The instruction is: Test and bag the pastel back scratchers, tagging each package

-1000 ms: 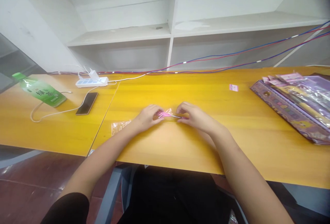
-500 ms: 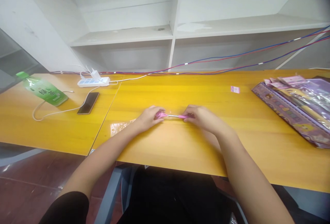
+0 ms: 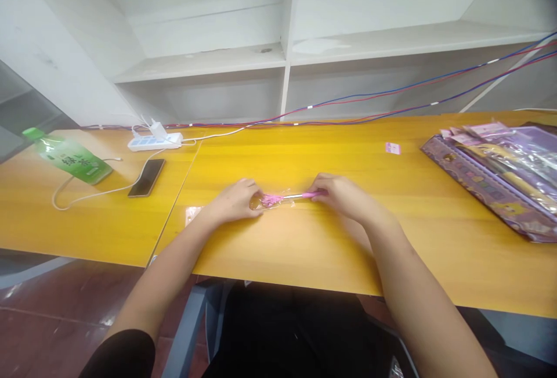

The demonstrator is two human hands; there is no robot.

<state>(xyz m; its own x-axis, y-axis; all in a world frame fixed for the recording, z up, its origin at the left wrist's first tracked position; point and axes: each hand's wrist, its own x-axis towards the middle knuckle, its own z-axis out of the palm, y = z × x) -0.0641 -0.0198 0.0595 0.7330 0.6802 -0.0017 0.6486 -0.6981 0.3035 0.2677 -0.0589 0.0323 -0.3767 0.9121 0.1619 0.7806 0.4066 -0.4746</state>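
A slim pink stick with a silver middle (image 3: 294, 196) and a wider pink head (image 3: 270, 200) lies level just over the table, between my hands. It looks like a pen, though its exact kind is unclear. Clear plastic wrapper surrounds the head. My right hand (image 3: 333, 192) pinches the pink right end, fingers closed. At the other end, my left hand (image 3: 237, 199) has thumb and fingers closed on the clear wrapper (image 3: 257, 202), beside the head. Partly hidden behind my left wrist lies a clear packet with a pinkish patch (image 3: 192, 213).
On the right, a purple patterned case (image 3: 478, 189) carries several plastic-wrapped items. A small pink card (image 3: 393, 148) lies left of it. At the left are a green bottle (image 3: 72, 158), a phone (image 3: 147, 177) and a white power strip (image 3: 155, 141). Cables run along the table's back.
My left hand has shifted left, away from the stick's head, so more of the head and the wrapper shows. My right hand keeps its grip at nearly the same spot.
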